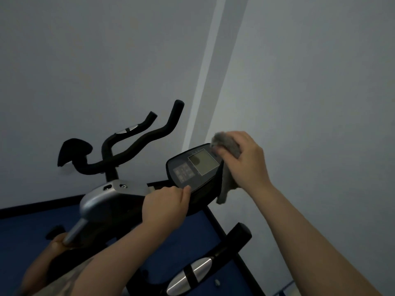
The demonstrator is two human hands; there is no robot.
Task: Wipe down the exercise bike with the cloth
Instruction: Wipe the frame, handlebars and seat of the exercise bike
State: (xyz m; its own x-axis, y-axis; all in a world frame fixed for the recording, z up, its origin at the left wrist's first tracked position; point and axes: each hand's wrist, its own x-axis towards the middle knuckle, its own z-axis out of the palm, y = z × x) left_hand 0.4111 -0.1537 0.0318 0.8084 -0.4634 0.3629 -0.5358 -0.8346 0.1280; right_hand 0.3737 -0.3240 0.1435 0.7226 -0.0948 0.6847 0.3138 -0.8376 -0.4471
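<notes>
Wiping of the console in progress. Nearest, the left hand grips the lower edge of the console, fingers curled round it, apparently steadying it. Beyond, the right hand holds the grey cloth bunched under its fingers and presses it on the console's upper right corner, a tail hanging down the side. Farther off, the exercise bike shows black handlebars against the wall. Next, presumably, a sweep across the display, with light pressure.
</notes>
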